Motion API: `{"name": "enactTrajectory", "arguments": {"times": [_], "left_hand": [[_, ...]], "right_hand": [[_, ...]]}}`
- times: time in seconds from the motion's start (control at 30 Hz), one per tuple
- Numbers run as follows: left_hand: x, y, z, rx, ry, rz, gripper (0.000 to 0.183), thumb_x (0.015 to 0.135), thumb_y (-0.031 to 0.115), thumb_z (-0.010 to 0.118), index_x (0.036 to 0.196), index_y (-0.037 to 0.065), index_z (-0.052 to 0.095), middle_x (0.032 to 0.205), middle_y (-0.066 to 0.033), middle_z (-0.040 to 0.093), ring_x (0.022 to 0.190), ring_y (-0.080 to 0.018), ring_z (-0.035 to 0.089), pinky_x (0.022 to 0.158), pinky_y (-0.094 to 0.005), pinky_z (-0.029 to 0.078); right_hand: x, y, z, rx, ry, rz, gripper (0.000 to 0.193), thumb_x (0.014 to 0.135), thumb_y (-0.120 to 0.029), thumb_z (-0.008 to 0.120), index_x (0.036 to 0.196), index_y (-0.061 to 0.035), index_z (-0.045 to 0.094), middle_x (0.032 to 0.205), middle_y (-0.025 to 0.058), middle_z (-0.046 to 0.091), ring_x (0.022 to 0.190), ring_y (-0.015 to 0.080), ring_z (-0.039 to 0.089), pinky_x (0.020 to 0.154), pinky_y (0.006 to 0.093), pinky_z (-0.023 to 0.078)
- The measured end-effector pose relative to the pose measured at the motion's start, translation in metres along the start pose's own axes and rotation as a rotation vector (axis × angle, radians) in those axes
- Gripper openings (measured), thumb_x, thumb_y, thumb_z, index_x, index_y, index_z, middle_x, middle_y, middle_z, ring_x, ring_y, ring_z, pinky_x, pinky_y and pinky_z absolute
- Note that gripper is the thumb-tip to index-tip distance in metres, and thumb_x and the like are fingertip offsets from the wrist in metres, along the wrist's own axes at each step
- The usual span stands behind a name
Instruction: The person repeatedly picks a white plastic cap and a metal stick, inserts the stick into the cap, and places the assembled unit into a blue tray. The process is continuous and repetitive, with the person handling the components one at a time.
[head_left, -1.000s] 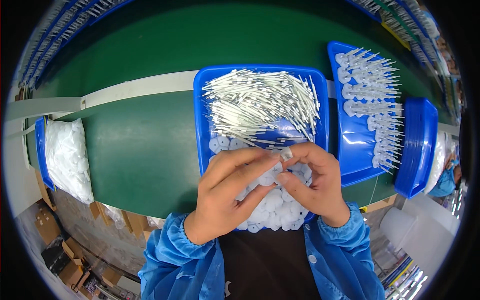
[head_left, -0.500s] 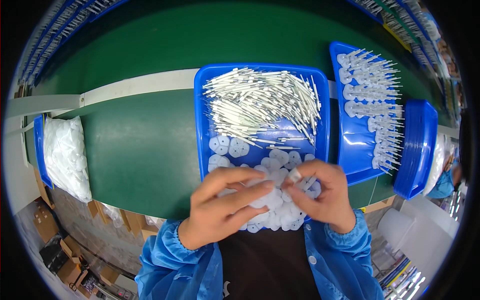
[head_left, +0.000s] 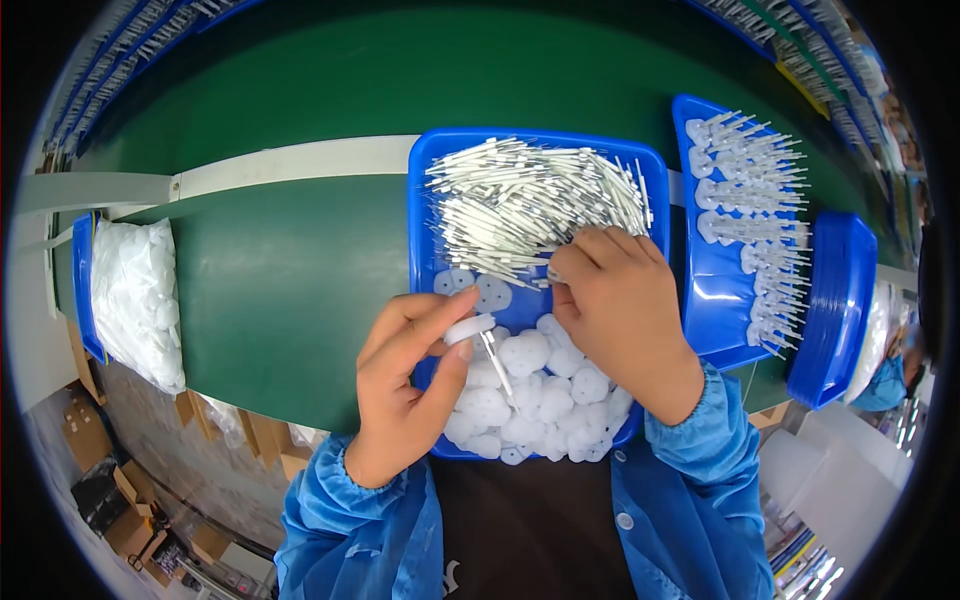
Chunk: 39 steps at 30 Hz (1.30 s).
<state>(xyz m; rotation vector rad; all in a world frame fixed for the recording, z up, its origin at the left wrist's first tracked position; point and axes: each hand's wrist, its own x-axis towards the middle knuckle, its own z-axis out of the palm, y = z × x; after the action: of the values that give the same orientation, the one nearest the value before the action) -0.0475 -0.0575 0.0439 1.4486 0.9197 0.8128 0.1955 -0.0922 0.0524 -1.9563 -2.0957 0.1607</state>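
My left hand (head_left: 405, 380) pinches a round white plastic disc (head_left: 468, 328) between thumb and fingers. From the disc a thin white rod (head_left: 498, 370) slants down, over a heap of similar lobed white discs (head_left: 535, 400) in the near half of a blue tray (head_left: 417, 220). My right hand (head_left: 620, 310) reaches to the near edge of a pile of thin white rods (head_left: 530, 205) in the tray's far half. Its fingers are closed together there, back of the hand upward; what lies between the fingertips is mostly hidden.
At the right, a second blue tray (head_left: 715, 290) holds rows of discs with rods attached. Beyond it stands a stack of blue trays (head_left: 835, 300). A clear bag of white parts (head_left: 135, 305) lies at the left of the green table (head_left: 290, 270).
My hands were together over the discs and have parted. The left has drawn slightly left, showing the disc and rod; the right has moved away from me to the rod pile.
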Motion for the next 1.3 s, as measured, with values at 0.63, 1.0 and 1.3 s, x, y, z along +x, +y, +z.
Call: {"name": "enactTrajectory", "arguments": {"times": [0.63, 1.0, 1.3], "left_hand": [[0.020, 0.004, 0.019, -0.177, -0.089, -0.035, 0.044, 0.099, -0.012, 0.071, 0.142, -0.002, 0.072, 0.128, -0.0115, 0.063, 0.111, -0.0148, 0.069, 0.089, -0.0260, 0.064], [0.024, 0.008, 0.019, 0.121, -0.106, 0.147, 0.048, 0.091, -0.015, 0.075, 0.136, 0.002, 0.079, 0.123, -0.0117, 0.069, 0.109, -0.0210, 0.072, 0.089, -0.0307, 0.063], [0.025, 0.002, 0.017, 0.154, -0.143, 0.125, 0.042, 0.094, -0.012, 0.074, 0.134, 0.002, 0.079, 0.128, -0.0173, 0.080, 0.112, -0.0219, 0.077, 0.085, -0.0293, 0.061]], "right_hand": [[-0.032, -0.016, -0.019, 0.556, 0.211, 0.073, 0.024, 0.079, -0.008, 0.095, 0.099, -0.0079, 0.081, 0.068, 0.0003, 0.072, 0.058, 0.0188, 0.068, 0.066, 0.0328, 0.048], [-0.034, -0.017, -0.020, 0.603, 0.166, 0.113, 0.022, 0.083, -0.006, 0.091, 0.103, -0.0062, 0.082, 0.067, 0.0019, 0.070, 0.057, 0.0185, 0.067, 0.063, 0.0331, 0.046], [-0.035, -0.017, -0.013, 0.588, 0.147, 0.097, 0.017, 0.088, -0.011, 0.090, 0.101, -0.0076, 0.079, 0.069, 0.0023, 0.072, 0.058, 0.0202, 0.068, 0.062, 0.0339, 0.048]]}}
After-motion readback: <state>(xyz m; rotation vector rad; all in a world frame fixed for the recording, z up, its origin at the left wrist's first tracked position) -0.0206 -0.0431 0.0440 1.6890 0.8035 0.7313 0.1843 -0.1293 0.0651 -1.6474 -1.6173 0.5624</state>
